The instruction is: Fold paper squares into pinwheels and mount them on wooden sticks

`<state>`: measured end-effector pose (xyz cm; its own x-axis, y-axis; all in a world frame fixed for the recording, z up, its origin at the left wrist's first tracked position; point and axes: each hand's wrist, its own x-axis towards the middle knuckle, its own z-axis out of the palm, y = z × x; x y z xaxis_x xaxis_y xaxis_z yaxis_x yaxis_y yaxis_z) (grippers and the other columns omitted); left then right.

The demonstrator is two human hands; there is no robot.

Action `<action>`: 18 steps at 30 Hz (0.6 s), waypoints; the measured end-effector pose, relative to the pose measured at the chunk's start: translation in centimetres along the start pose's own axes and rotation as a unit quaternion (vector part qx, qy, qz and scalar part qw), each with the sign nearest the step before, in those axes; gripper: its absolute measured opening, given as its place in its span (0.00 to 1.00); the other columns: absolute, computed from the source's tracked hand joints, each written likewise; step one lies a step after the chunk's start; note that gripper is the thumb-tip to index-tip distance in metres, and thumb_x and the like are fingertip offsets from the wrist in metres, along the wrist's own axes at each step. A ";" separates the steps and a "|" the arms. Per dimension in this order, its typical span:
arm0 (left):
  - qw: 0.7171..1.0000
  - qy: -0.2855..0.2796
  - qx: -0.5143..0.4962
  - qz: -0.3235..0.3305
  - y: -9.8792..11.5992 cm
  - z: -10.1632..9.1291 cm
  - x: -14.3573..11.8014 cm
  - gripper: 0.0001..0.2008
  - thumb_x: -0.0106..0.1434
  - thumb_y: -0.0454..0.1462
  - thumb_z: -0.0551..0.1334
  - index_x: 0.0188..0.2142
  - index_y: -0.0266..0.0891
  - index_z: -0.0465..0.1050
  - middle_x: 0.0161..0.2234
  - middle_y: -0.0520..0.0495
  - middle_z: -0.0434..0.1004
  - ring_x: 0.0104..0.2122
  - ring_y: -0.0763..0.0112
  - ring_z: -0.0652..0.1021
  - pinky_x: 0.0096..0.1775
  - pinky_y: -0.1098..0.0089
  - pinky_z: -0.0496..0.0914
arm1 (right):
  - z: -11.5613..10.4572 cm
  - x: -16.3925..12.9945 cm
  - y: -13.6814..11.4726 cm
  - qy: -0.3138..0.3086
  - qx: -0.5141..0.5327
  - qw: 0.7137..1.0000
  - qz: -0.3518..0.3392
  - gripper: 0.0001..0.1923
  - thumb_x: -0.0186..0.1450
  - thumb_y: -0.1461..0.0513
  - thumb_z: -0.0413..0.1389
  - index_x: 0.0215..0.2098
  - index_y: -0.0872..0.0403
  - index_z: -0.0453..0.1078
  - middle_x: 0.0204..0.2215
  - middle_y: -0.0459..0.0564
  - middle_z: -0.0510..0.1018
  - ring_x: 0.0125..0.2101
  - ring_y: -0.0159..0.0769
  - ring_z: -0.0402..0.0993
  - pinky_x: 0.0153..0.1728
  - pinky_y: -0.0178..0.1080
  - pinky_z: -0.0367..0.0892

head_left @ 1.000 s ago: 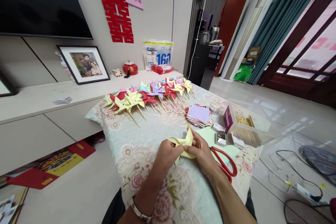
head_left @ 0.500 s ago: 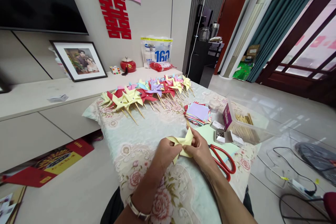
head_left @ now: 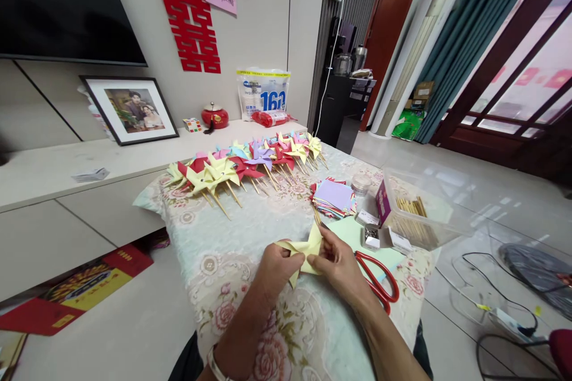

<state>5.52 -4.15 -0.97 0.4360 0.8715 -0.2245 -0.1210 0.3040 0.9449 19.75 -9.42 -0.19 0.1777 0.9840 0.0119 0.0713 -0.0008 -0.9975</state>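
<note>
A pale yellow paper pinwheel (head_left: 309, 248) is held above the near part of the table between my two hands. My left hand (head_left: 277, 265) pinches its left side, thumb near the folded middle. My right hand (head_left: 336, 256) grips the right side, its thumb also close to the middle. Whether a pin or stick is attached there is hidden by my fingers. Just right of my right hand lie red-handled scissors (head_left: 379, 283), partly over pale green paper (head_left: 351, 231). A stack of coloured paper squares (head_left: 335, 196) sits beyond my hands.
Several finished pinwheels on sticks (head_left: 261, 155) lie in a row along the table's far side. A clear plastic box (head_left: 440, 229) with wooden sticks (head_left: 413, 208) stands at right. Beside it are a small box of metal pins (head_left: 372, 237) and a round clear container (head_left: 361, 183).
The camera view has shifted slightly. Both hands still hold the yellow pinwheel, and their thumbs have moved a little apart at its middle.
</note>
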 end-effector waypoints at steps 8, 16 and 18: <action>0.995 0.045 -0.090 0.007 0.0 -0.1 0.1 0.09 0.46 0.38 0.67 0.27 0.34 0.76 0.20 0.51 0.75 0.20 0.74 0.71 0.24 0.74 0.63 | -9.0 -1.2 -3.3 0.128 -0.427 0.890 -0.102 0.12 0.68 0.56 0.50 0.36 0.53 0.74 0.35 0.51 0.81 0.36 0.41 0.76 0.39 0.40 0.65; 0.994 0.073 -0.079 0.003 0.2 0.1 0.4 0.09 0.44 0.37 0.65 0.25 0.34 0.76 0.18 0.51 0.73 0.18 0.75 0.69 0.22 0.74 0.62 | -13.5 1.7 -4.1 -0.014 -0.745 0.666 0.018 0.13 0.63 0.71 0.47 0.30 0.54 0.72 0.31 0.55 0.81 0.31 0.45 0.78 0.25 0.39 0.51; 0.995 0.067 -0.076 0.008 0.0 0.1 0.5 0.09 0.44 0.38 0.65 0.26 0.34 0.76 0.18 0.50 0.74 0.18 0.74 0.70 0.22 0.74 0.63 | -13.5 2.2 -4.2 -0.045 -0.747 0.663 0.027 0.12 0.62 0.71 0.48 0.29 0.55 0.72 0.33 0.56 0.81 0.32 0.46 0.78 0.26 0.39 0.52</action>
<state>5.82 -3.70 -1.07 0.3114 0.9169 -0.2496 -0.2656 0.3362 0.9036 33.09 -9.66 5.01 0.1652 0.9819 -0.0922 0.9715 -0.1459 0.1870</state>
